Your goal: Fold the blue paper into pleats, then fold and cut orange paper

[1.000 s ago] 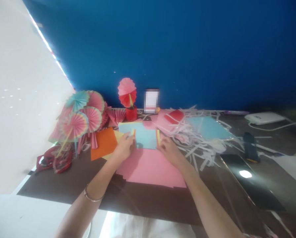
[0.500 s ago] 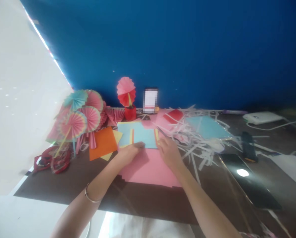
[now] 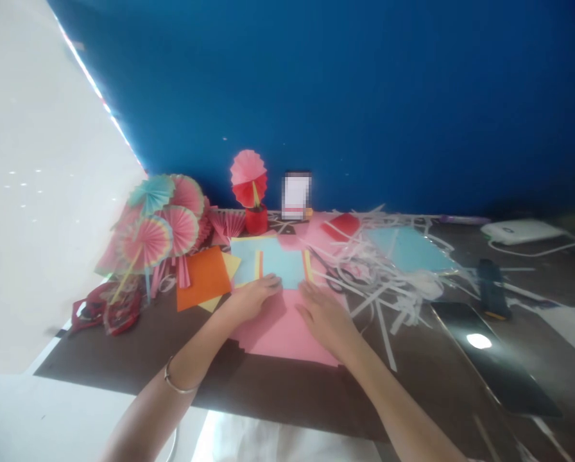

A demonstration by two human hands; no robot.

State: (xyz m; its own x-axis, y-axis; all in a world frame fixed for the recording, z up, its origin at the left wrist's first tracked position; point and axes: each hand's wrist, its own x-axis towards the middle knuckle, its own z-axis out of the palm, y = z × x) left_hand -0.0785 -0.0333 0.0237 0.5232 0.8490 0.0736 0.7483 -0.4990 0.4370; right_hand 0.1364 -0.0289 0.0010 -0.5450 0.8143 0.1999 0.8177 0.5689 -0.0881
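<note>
A light blue sheet [image 3: 282,262] with yellow and orange strips at its sides lies over pink paper [image 3: 282,330]. My left hand [image 3: 256,298] rests with its fingertips on the lower left part of the blue sheet, fingers loosely spread. Near the sheet's lower right corner, my right hand [image 3: 323,314] lies over the pink paper, fingers stretched out and thumb apart, holding nothing. Left of them are an orange sheet [image 3: 201,279] and a yellow sheet partly under it.
Folded paper fans [image 3: 145,240] crowd the left side. A pink and red fan stands in a red pot [image 3: 257,220]. White paper strips [image 3: 403,298], a blue sheet [image 3: 410,249] and a black phone [image 3: 497,359] are at the right.
My right hand has moved off the sheet's right edge, down and slightly left, with its fingers now stretched out. Scissors show more clearly beside it. The view has shifted slightly.
</note>
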